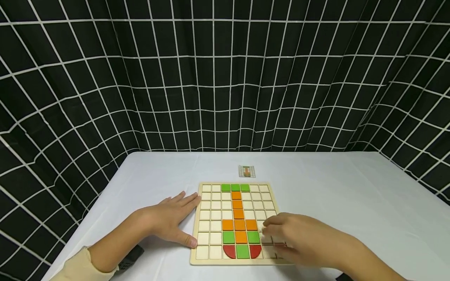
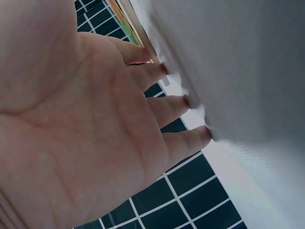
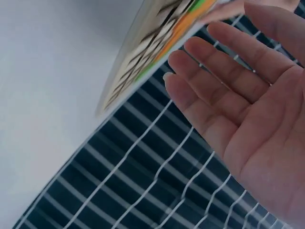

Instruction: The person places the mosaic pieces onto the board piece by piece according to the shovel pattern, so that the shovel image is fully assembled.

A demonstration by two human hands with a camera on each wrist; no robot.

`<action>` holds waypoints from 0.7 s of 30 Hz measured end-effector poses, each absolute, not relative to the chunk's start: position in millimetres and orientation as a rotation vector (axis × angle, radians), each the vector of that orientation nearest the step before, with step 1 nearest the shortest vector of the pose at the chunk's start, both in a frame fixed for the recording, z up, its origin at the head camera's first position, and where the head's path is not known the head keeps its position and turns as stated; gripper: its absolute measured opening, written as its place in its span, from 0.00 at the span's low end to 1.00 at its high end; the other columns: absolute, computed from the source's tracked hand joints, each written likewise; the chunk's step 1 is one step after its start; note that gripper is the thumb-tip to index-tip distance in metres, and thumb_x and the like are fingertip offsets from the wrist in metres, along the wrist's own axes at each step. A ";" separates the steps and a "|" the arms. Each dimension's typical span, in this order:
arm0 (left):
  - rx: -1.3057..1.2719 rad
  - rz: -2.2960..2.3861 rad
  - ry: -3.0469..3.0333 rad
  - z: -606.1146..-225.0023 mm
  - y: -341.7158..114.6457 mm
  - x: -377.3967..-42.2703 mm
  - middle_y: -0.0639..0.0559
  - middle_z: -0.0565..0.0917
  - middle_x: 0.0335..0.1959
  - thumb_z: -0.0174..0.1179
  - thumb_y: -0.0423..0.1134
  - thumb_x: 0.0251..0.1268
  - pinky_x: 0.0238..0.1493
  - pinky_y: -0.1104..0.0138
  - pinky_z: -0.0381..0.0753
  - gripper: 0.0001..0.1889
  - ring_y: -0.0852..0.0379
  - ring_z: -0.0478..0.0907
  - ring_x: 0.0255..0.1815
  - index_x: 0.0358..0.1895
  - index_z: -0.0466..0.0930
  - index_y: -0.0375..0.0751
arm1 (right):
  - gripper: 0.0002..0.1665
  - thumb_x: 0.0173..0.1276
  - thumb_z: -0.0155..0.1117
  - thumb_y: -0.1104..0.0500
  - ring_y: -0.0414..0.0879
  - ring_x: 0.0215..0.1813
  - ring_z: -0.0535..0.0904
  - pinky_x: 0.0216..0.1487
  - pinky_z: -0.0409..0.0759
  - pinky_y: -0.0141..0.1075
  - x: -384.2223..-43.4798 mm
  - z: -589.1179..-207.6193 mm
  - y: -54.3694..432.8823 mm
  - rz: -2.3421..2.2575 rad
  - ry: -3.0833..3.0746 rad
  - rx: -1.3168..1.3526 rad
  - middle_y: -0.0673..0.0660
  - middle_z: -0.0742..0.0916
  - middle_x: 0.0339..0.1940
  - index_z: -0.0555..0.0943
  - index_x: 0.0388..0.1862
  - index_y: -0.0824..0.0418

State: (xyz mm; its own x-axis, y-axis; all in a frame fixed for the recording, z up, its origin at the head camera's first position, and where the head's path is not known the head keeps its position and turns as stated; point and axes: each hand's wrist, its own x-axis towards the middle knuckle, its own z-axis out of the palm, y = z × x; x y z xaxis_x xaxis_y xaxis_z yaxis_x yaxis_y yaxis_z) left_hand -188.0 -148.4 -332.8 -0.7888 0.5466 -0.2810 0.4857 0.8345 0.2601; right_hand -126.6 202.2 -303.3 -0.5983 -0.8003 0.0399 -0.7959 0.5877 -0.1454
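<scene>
A square wooden board (image 1: 211,262) with a grid of pale cells lies flat on the table. Orange tiles (image 1: 238,204) run down its middle in a column that widens into a short row. Green tiles (image 1: 235,187) line the top of that column, and more green sits lower down. Two red quarter-round tiles (image 1: 255,251) flank a green one in the bottom row. My left hand (image 1: 168,220) lies spread, fingertips and thumb at the board's left edge. Over the board's right edge hovers my right hand (image 1: 302,238), loosely bent, its palm (image 3: 257,109) bare in the right wrist view.
A small picture card (image 1: 247,171) with a similar pattern lies behind the board. White cloth (image 1: 337,187) covers the table. Black curtains (image 1: 232,78) with white grid lines rise at the back and both sides.
</scene>
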 end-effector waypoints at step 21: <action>0.821 0.327 2.773 -324.7 -166.8 -194.6 0.42 0.47 0.82 0.57 0.75 0.57 0.72 0.35 0.45 0.56 0.31 0.38 0.79 0.82 0.48 0.46 | 0.29 0.70 0.68 0.50 0.68 0.72 0.64 0.66 0.65 0.65 -180.6 -310.9 284.7 -0.427 3.091 -0.923 0.66 0.74 0.71 0.78 0.66 0.60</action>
State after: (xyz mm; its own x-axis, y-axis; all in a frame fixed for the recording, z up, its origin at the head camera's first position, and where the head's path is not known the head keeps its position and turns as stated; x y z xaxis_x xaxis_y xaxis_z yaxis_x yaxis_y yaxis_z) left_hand -194.6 -166.8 -324.7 -0.8161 0.5564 -0.1561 0.5049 0.8179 0.2758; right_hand -180.6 284.7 -310.9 -0.8331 -0.5225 0.1812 -0.5521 0.8052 -0.2164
